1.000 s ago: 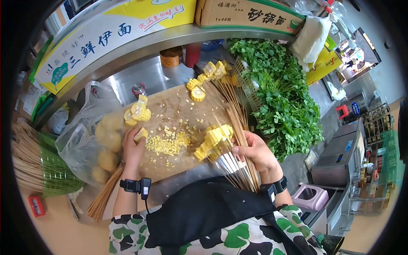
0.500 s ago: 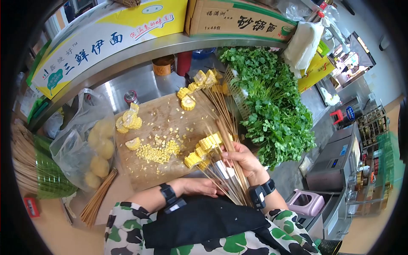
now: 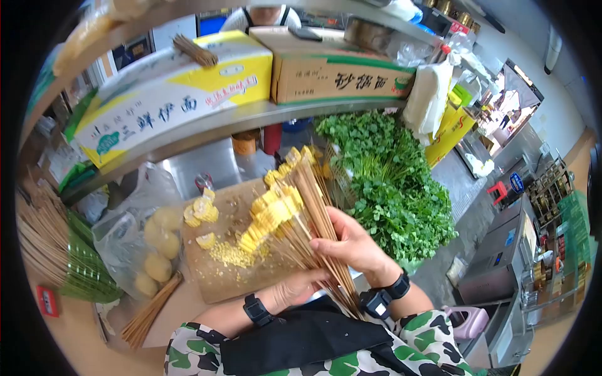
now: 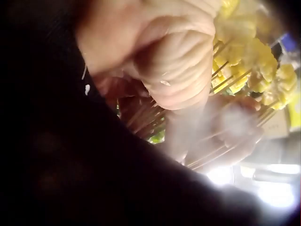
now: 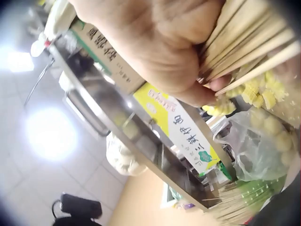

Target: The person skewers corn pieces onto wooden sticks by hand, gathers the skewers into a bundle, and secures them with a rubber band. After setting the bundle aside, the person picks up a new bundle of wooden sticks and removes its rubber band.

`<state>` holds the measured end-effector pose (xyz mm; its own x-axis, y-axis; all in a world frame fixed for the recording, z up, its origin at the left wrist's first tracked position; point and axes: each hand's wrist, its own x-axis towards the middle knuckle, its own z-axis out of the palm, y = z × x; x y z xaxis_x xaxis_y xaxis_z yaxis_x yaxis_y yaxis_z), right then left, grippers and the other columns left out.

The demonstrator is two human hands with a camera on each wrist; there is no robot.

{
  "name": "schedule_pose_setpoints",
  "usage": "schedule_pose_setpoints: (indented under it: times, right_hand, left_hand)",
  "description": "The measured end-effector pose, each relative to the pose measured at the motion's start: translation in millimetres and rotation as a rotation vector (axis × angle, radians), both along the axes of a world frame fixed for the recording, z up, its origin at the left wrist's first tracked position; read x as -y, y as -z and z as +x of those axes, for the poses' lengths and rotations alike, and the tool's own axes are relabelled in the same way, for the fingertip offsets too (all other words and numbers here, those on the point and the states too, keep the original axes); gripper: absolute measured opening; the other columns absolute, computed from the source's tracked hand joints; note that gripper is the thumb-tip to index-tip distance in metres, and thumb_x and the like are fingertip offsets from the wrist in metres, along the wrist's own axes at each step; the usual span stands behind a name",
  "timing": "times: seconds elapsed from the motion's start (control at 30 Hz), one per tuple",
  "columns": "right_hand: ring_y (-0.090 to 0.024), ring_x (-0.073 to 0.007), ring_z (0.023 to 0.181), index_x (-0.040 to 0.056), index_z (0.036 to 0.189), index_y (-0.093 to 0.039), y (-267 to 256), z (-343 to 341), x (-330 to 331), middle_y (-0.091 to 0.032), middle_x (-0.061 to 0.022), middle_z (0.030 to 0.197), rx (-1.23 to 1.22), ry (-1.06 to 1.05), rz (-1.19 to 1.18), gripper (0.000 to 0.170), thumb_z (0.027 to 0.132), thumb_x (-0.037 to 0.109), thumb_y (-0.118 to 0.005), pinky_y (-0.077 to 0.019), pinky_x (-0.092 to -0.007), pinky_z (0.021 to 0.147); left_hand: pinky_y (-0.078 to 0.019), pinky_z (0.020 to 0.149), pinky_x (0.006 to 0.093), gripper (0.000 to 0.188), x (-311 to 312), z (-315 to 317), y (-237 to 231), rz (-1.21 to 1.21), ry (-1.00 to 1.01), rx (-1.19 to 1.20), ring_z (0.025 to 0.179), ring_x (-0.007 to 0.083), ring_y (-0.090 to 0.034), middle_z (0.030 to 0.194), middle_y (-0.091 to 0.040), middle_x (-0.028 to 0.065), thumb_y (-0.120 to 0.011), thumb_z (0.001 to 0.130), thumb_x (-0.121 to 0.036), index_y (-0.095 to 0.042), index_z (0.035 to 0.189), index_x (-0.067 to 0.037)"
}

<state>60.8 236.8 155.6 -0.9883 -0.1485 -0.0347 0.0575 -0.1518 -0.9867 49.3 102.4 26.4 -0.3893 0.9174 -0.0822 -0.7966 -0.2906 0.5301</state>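
Note:
My right hand grips a thick bundle of bare wooden skewers, with the thumb laid across them. Alongside that bundle are skewers threaded with yellow corn pieces, raised over the wooden cutting board. Lower down, my left hand holds the thin sticks of the corn skewers; its fingertips are hidden behind them. In the left wrist view, sticks pass beneath the palm toward the corn. The right wrist view has the bare skewers running out of the curled right hand.
Loose kernels and cut corn chunks lie on the board. To the left are a bag of potatoes, a skewer pile and a green container of sticks. Leafy greens stand right; noodle boxes line the shelf behind.
My left hand let go of a corn chunk on the board and came right to the skewers. The corn skewers and bundle have risen and turned more upright. The head view has tilted up.

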Motion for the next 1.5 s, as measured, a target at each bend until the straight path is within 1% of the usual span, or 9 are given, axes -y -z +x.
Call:
schedule_pose_setpoints:
  times: [0.17,0.2,0.33,0.77,0.87,1.0,1.07,1.17,1.5]
  right_hand:
    - [-0.055,-0.0091,0.079,0.0024,0.122,-0.041,-41.4,-27.2,-1.9,-0.056,-0.0033,0.094,-0.164,-0.084,-0.154,0.045,0.083,0.007,-0.063,-0.0493,-0.0238,0.070]
    - [-0.055,-0.0095,0.075,0.0026,0.120,-0.042,-41.9,-31.5,-0.6,-0.056,-0.0039,0.091,-0.161,-0.098,-0.212,0.042,0.084,0.008,-0.062,-0.0490,-0.0238,0.068]
    - [-0.056,-0.0094,0.064,0.0037,0.118,-0.043,-37.0,-31.7,14.2,-0.055,-0.0024,0.081,-0.125,-0.073,-0.269,0.036,0.086,0.009,-0.060,-0.0479,-0.0221,0.059]
    - [-0.041,-0.0043,0.044,0.0063,0.098,-0.045,-16.8,-21.9,26.7,-0.044,0.0032,0.059,-0.149,0.171,-0.183,0.018,0.093,0.022,-0.053,-0.0330,-0.0182,0.039]
    - [-0.036,-0.0043,0.041,0.0065,0.096,-0.045,-56.7,-9.4,27.4,-0.042,0.0020,0.059,-0.282,0.230,-0.149,0.018,0.094,0.023,-0.051,-0.0281,-0.0184,0.036]
    - [-0.025,-0.0014,0.040,0.0084,0.091,-0.048,-144.1,10.2,-1.1,-0.034,0.0061,0.058,-0.908,0.515,-0.025,0.031,0.094,0.039,-0.047,-0.0194,-0.0183,0.032]
    - [-0.025,-0.0019,0.042,0.0097,0.093,-0.048,-174.6,29.9,-33.7,-0.032,0.0061,0.060,-1.098,0.311,-0.124,0.026,0.094,0.035,-0.047,-0.0218,-0.0173,0.035]
    - [-0.028,-0.0037,0.037,0.0078,0.089,-0.046,-155.9,60.1,-45.7,-0.035,0.0044,0.056,-1.075,0.521,-0.047,0.028,0.093,0.036,-0.050,-0.0221,-0.0195,0.032]
    - [-0.047,-0.0067,0.045,0.0033,0.085,-0.048,-13.4,131.8,-74.4,-0.050,-0.0002,0.062,-0.134,0.667,0.165,0.024,0.077,0.004,-0.071,-0.0356,-0.0202,0.038]
  left_hand:
    - [-0.0497,0.069,0.0302,0.015,-2.0,-41.9,-62.2,0.030,-0.270,-0.071,0.074,0.0146,-0.058,0.083,-0.057,0.0023,-0.059,0.082,-0.008,-0.055,0.096,-0.008]
    - [-0.0421,0.055,0.0248,0.007,-3.0,-48.9,-59.9,0.046,-0.307,-0.082,0.060,0.0107,-0.050,0.071,-0.051,-0.0006,-0.058,0.083,-0.009,-0.052,0.087,-0.010]
    - [-0.0330,0.046,0.0218,0.016,13.1,-51.5,-70.3,-0.020,-0.310,-0.181,0.049,0.0076,-0.039,0.062,-0.042,-0.0046,-0.059,0.086,-0.022,-0.047,0.079,-0.016]
    - [-0.0249,0.038,0.0212,0.006,4.9,-42.3,-73.0,-0.221,-0.272,-0.114,0.041,0.0055,-0.031,0.056,-0.039,-0.0028,-0.054,0.086,-0.009,-0.050,0.082,-0.008]
    - [-0.0247,0.038,0.0213,0.006,-1.2,-36.4,-74.2,-0.213,-0.216,-0.115,0.042,0.0054,-0.029,0.055,-0.036,-0.0033,-0.054,0.088,-0.011,-0.048,0.086,-0.010]
    - [-0.0248,0.039,0.0206,0.009,-1.1,-41.0,-72.3,-0.215,-0.212,-0.077,0.043,0.0057,-0.028,0.055,-0.032,-0.0049,-0.055,0.090,-0.013,-0.046,0.091,-0.012]
    - [-0.0248,0.040,0.0204,0.007,-1.0,-52.3,-69.6,-0.302,-0.330,-0.026,0.043,0.0050,-0.027,0.055,-0.030,-0.0063,-0.054,0.090,-0.014,-0.048,0.090,-0.013]
    - [-0.0242,0.040,0.0209,0.005,9.6,-88.1,-34.5,-0.118,-0.393,0.046,0.043,0.0050,-0.027,0.054,-0.031,-0.0062,-0.053,0.090,-0.014,-0.049,0.089,-0.013]
    - [-0.0270,0.045,0.0214,0.018,-44.7,-157.5,35.5,-0.115,-0.389,0.189,0.043,0.0061,-0.027,0.054,-0.033,-0.0051,-0.053,0.090,-0.016,-0.045,0.074,-0.012]
